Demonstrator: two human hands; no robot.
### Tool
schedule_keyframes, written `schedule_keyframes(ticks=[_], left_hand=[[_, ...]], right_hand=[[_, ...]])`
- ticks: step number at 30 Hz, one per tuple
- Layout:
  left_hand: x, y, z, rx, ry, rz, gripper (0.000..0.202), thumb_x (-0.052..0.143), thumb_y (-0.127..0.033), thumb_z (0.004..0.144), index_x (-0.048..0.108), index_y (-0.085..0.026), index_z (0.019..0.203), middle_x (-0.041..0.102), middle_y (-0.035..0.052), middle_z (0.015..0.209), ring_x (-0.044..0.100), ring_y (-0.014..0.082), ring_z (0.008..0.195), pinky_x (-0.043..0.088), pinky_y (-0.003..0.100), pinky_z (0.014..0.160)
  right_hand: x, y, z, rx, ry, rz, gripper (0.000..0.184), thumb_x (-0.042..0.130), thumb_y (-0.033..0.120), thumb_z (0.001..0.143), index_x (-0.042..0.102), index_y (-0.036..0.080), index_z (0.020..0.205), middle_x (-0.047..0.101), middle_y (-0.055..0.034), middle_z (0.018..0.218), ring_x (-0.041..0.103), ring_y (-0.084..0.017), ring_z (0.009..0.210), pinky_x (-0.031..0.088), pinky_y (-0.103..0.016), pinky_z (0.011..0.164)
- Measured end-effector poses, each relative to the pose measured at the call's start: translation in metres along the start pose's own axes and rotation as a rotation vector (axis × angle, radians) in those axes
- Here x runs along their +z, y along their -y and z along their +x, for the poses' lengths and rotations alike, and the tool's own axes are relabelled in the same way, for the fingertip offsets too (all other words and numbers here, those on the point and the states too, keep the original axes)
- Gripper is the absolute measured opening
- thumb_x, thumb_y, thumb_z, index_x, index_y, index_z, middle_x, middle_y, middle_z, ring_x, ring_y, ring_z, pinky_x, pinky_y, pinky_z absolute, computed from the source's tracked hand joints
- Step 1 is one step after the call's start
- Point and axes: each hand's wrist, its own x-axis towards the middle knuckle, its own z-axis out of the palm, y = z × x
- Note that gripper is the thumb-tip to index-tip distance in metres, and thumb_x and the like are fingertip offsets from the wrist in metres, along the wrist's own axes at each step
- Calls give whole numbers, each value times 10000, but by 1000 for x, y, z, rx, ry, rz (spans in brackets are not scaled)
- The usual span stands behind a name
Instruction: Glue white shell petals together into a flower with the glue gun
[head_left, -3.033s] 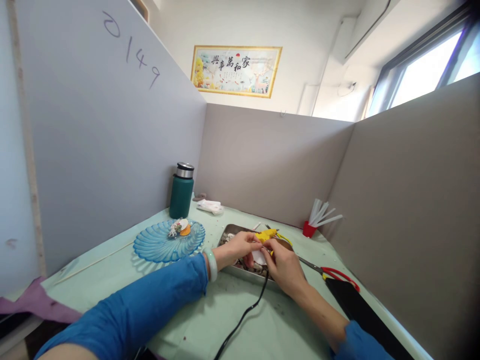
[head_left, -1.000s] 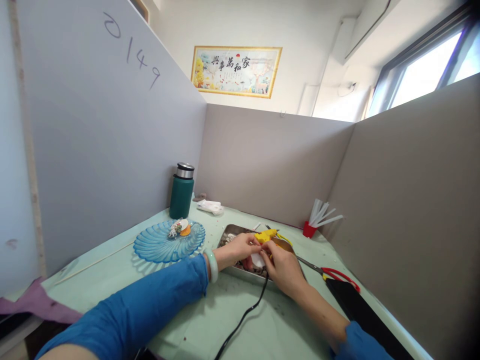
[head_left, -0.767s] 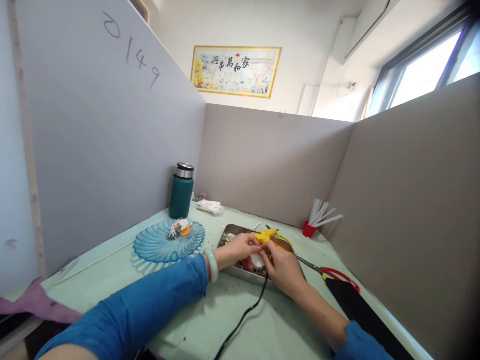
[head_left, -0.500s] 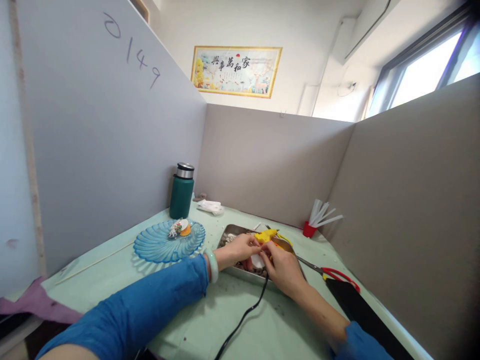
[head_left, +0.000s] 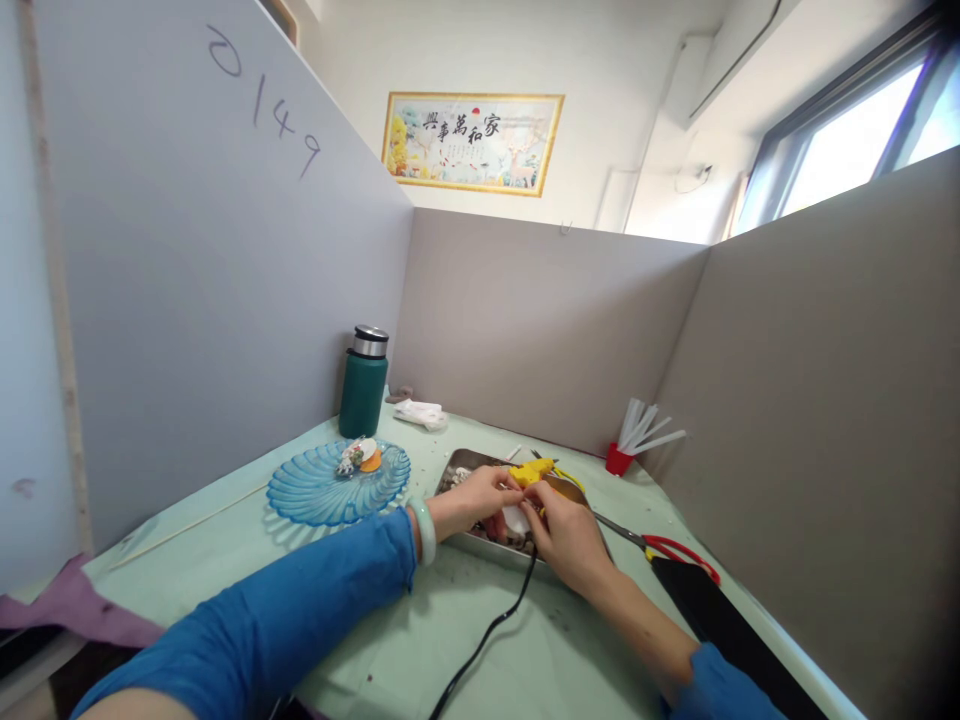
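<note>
Grey partitions (head_left: 540, 300) enclose the station on three sides, and a pale green cloth covers the table (head_left: 420, 640).

Taking my hands as the dial's centre, I record little change over three seconds: my left hand (head_left: 480, 497) and right hand (head_left: 568, 525) remain together, with only a slight shift of the fingers. I judge this to be steady fingertip work on one item, not yet set down.

Containers: beneath my hands lies a metal tray (head_left: 480, 549) of small mixed pieces, largely hidden. Towards 12 o'clock, a yellow glue gun (head_left: 534, 470) shows just beyond my fingertips. At 9 o'clock, a blue scalloped plate (head_left: 307, 490) bears a mottled piece (head_left: 350, 458) and an orange piece (head_left: 371, 462). At 2 o'clock, a red cup (head_left: 619, 460) holds white sticks (head_left: 637, 430), leaning outward.

Smallest item: a white piece (head_left: 515, 521) between my hands, over the tray, sitting slightly lower than before. My left fingers appear closed on it; my right fingertips are drawn in beside it, but I cannot tell whether they grip anything.
</note>
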Motion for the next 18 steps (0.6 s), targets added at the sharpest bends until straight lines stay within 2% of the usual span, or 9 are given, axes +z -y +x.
schedule_keyframes(ticks=[10,18], left_hand=[[2,-9,-4,14,-30,-77,369,556,-438,713,524,-126,907,502,-33,398,503,113,338,413,194,362],[4,-16,-9,27,-36,-79,373,571,-423,703,528,-124,922,491,-40,393,489,107,326,402,190,355]], right_hand=[[-4,3,1,16,-79,7,197,383,320,860,539,204,892,625,-17,768,564,-143,665,347,-220,576],[-5,3,1,19,-75,10,200,381,315,862,544,201,878,623,-16,756,564,-137,652,345,-217,570]])
